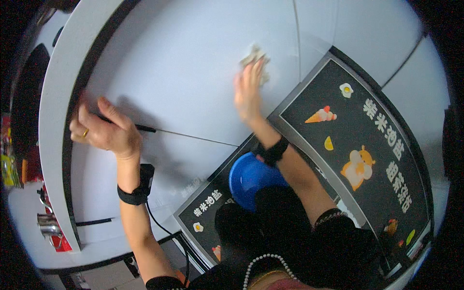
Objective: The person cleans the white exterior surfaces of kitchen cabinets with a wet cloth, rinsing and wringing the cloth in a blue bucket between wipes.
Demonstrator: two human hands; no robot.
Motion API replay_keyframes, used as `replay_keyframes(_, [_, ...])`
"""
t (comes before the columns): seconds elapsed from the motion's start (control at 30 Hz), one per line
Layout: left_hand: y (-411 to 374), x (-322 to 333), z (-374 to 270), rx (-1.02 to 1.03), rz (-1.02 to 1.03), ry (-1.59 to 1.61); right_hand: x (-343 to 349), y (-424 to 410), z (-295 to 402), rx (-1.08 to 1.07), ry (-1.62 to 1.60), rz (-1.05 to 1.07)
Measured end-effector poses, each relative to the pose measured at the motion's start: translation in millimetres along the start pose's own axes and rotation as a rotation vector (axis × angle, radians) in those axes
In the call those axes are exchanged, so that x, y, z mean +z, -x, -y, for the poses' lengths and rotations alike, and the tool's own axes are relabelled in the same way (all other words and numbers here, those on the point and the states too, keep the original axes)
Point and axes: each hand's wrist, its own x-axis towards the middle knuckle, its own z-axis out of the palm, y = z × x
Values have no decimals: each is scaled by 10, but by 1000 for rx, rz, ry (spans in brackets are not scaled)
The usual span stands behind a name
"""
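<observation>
A crumpled pale cloth (pixel 256 59) lies flat against the smooth white surface (pixel 188 54), pressed there by the fingers of my right hand (pixel 249 92). That hand is slightly blurred and its fingers are stretched out over the cloth. On the left, my left hand (pixel 107 127), with a gold ring, is at the dark edge of a white shelf or panel; its fingertips are partly hidden, so its hold on the edge is unclear. Below my right forearm sits a blue plastic basin (pixel 244 179), partly covered by my arm and dark clothing.
Dark printed mats (pixel 355 145) with cartoon food pictures and writing lie at the right and lower middle. A white shelf or panel (pixel 54 108) curves along the left. Beyond it are a metal cup (pixel 49 224) and colourful packets (pixel 9 166). A black cable hangs by my left forearm.
</observation>
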Motion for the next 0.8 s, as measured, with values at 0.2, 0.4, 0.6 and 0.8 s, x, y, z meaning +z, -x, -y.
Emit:
replay_keyframes(0.2, [8, -12, 2, -7, 17, 41, 124, 695, 707, -399, -119, 339])
replay_keyframes(0.4, [-8, -27, -18, -17, 59, 27, -64, -338, 190, -501, 71, 67])
replay_keyframes(0.6, [18, -16, -6, -31, 52, 13, -352, -1005, -543, -195, 34, -253])
replay_keyframes(0.8, [42, -14, 3, -75, 89, 22, -427, -1139, -663, 217, -123, -242])
